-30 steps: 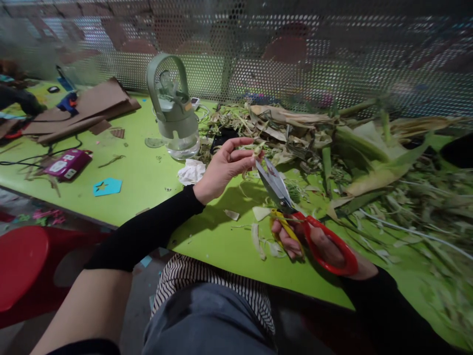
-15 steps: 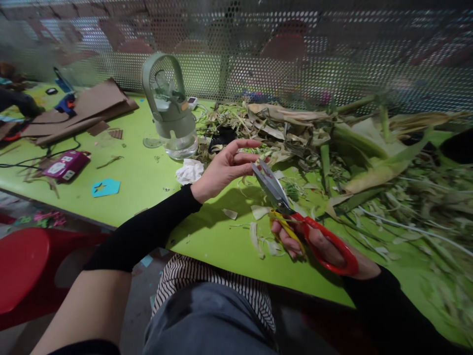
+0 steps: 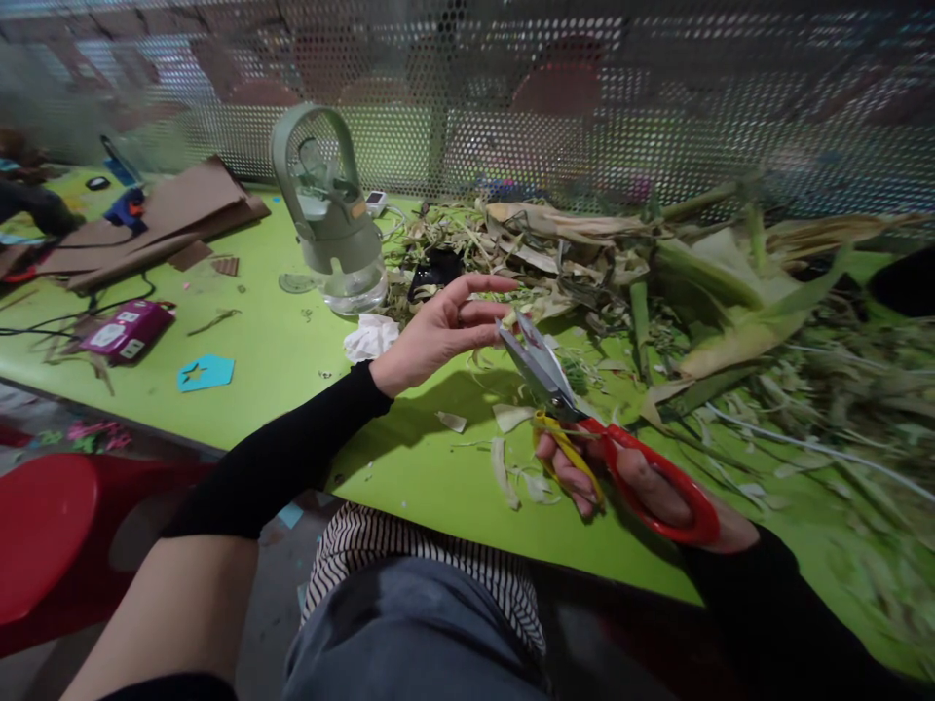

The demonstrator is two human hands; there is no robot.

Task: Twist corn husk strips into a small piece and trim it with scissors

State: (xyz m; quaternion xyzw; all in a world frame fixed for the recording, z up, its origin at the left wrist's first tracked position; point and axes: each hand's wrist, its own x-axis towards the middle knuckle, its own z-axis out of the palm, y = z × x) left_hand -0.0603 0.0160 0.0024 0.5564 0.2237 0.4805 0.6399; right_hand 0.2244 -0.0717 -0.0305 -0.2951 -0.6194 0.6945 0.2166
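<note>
My right hand [image 3: 628, 477] grips scissors [image 3: 544, 375] with one red and one yellow handle loop. Their blades are parted and point up and to the left. My left hand [image 3: 445, 331] reaches in from the left, thumb and fingers close together at the blade tips. Between its fingertips shows a small pale-green bit of plant, perhaps husk, partly hidden by fingers and blades. Below the blades, scraps of pale husk [image 3: 504, 472] lie on the green table [image 3: 430, 492]. Behind the hands spreads a heap of dry husk and leaves [image 3: 533, 248].
A green water bottle [image 3: 340, 243] with a loop handle stands behind a crumpled tissue [image 3: 371, 337]. Leftward lie a blue paper tag [image 3: 205, 373], a purple power strip [image 3: 130, 329], cardboard [image 3: 197, 200] and a blue glue gun [image 3: 126, 209]. Corn husks [image 3: 752, 302] and a white cable [image 3: 825, 453] lie right.
The scissors' handles have spread a little wider and my right hand has shifted slightly right. My left hand keeps nearly the same pose at the blade tips.
</note>
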